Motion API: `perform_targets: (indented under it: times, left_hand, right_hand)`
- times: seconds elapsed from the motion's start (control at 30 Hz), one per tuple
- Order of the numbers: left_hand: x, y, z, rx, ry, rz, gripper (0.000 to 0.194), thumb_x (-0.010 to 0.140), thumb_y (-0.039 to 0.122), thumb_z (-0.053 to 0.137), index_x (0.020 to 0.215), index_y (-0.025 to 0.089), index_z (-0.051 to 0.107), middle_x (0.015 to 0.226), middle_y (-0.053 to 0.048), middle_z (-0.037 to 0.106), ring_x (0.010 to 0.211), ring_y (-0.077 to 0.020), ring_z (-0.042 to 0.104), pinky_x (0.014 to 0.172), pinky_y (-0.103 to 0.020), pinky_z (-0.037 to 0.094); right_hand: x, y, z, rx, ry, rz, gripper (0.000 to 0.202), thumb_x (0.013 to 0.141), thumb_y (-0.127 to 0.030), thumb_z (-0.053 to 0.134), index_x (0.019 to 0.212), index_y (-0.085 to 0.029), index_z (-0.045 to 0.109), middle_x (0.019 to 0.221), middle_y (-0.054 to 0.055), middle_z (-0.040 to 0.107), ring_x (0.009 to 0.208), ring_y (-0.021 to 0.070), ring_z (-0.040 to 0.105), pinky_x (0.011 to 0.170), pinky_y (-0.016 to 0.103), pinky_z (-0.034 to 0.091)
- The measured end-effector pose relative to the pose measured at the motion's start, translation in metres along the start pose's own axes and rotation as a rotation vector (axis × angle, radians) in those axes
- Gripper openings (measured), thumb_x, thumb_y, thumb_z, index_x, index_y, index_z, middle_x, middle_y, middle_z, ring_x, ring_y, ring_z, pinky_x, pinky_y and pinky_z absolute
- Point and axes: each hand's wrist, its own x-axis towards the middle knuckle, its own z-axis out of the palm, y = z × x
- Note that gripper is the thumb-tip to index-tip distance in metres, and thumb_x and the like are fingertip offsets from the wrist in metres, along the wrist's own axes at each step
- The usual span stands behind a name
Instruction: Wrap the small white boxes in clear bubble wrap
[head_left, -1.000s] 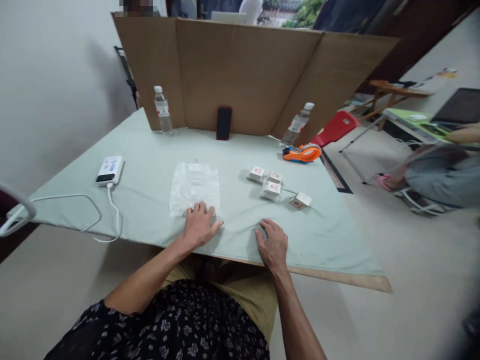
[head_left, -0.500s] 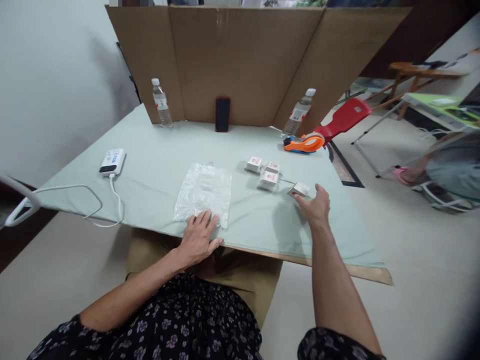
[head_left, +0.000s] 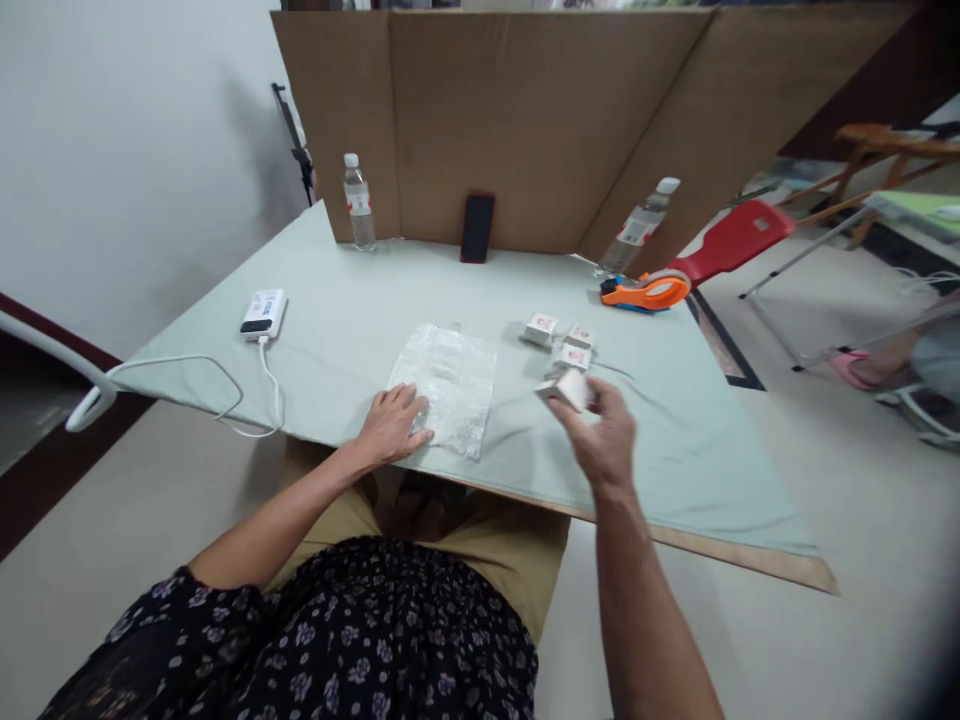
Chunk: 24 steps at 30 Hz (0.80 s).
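Between the thumb and fingers of my right hand (head_left: 604, 434) is a small white box (head_left: 568, 388), tilted and lifted off the cloth, a bit blurred. Just beyond it sit three similar boxes with red print: one on the left (head_left: 540, 329), one at the back (head_left: 580, 338) and one in front (head_left: 574, 358). My left hand (head_left: 391, 424) lies with fingers spread on the lower left corner of a clear bubble-wrap bag (head_left: 450, 385), which is flat on the table near its front edge.
Wrapped in pale green cloth, the table (head_left: 345, 310) bears a white power bank (head_left: 264, 314) with a cable. A cardboard screen (head_left: 540, 130) stands behind a phone (head_left: 478, 228), an upright bottle (head_left: 360, 205) and a leaning bottle (head_left: 637, 230). An orange-handled tape dispenser (head_left: 646, 291) lies at right.
My right hand has closed on the white box, raised it and carried it left towards the bag. My left hand has slid to the bag's left corner. The whole view has shifted slightly.
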Motion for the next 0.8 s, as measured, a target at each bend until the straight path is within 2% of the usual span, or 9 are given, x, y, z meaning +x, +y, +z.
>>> perform_targets:
  times: [0.07,0.13,0.23,0.3,0.37,0.5,0.6,0.8]
  left_hand:
    - [-0.003,-0.003,0.009,-0.023,0.041,0.007,0.059,0.093,0.052,0.051,0.144,0.023,0.049,0.160,-0.012,0.040,0.150,-0.0297,0.031,0.119,-0.046,0.026]
    - [-0.006,-0.005,0.015,-0.045,0.076,0.011,0.060,0.093,0.054,0.048,0.145,0.024,0.047,0.161,-0.012,0.038,0.151,-0.0293,0.029,0.121,-0.046,0.023]
    - [-0.007,-0.006,0.019,-0.077,0.105,0.015,0.062,0.092,0.054,0.049,0.146,0.022,0.048,0.160,-0.013,0.039,0.150,-0.0303,0.029,0.122,-0.047,0.022]
    - [-0.007,-0.007,0.020,-0.094,0.120,0.013,0.062,0.092,0.053,0.050,0.145,0.022,0.048,0.160,-0.013,0.039,0.150,-0.0304,0.030,0.122,-0.048,0.022]
    - [-0.006,-0.008,0.021,-0.106,0.129,0.013,0.062,0.091,0.053,0.050,0.145,0.022,0.049,0.160,-0.013,0.040,0.149,-0.0304,0.031,0.122,-0.048,0.022]
    - [-0.006,-0.009,0.021,-0.125,0.133,0.014,0.062,0.091,0.053,0.051,0.144,0.022,0.050,0.159,-0.013,0.040,0.149,-0.0299,0.031,0.121,-0.048,0.022]
    - [-0.006,-0.008,0.020,-0.126,0.137,0.015,0.062,0.091,0.052,0.051,0.144,0.020,0.050,0.159,-0.014,0.041,0.149,-0.0304,0.031,0.121,-0.049,0.022]
    - [-0.006,-0.008,0.018,-0.130,0.129,0.028,0.062,0.091,0.051,0.051,0.144,0.019,0.050,0.159,-0.015,0.041,0.149,-0.0314,0.031,0.120,-0.050,0.022]
  right_hand:
    - [-0.003,-0.030,0.037,0.050,-0.150,-0.083,0.052,0.075,-0.050,0.074,0.116,-0.020,0.065,0.114,0.009,0.072,0.100,0.0279,0.066,0.090,0.044,0.052]
    - [0.000,-0.047,0.076,0.075,-0.228,-0.157,0.049,0.078,-0.046,0.072,0.119,-0.019,0.064,0.119,0.011,0.071,0.104,0.0278,0.065,0.093,0.044,0.051]
    - [0.007,-0.052,0.122,0.024,-0.375,-0.217,0.047,0.079,-0.039,0.071,0.121,-0.020,0.063,0.124,0.011,0.070,0.108,0.0286,0.065,0.097,0.045,0.050]
    - [0.007,-0.046,0.141,-0.061,-0.493,-0.213,0.047,0.077,-0.036,0.073,0.120,-0.021,0.065,0.122,0.011,0.071,0.107,0.0304,0.065,0.098,0.048,0.050]
    - [0.001,-0.037,0.150,-0.105,-0.539,-0.196,0.050,0.077,-0.037,0.072,0.124,-0.022,0.064,0.124,0.011,0.071,0.108,0.0310,0.065,0.098,0.050,0.049]
    - [-0.015,-0.022,0.155,-0.086,-0.441,-0.201,0.065,0.079,-0.034,0.069,0.139,-0.019,0.053,0.139,0.013,0.063,0.118,0.0309,0.062,0.104,0.050,0.046]
    - [-0.021,-0.017,0.156,-0.104,-0.418,-0.204,0.073,0.078,-0.031,0.067,0.146,-0.016,0.046,0.138,0.015,0.063,0.117,0.0326,0.062,0.103,0.052,0.045]
    - [-0.019,-0.013,0.160,-0.110,-0.410,-0.224,0.071,0.078,-0.029,0.064,0.145,-0.014,0.045,0.144,0.017,0.058,0.122,0.0332,0.059,0.106,0.052,0.043]
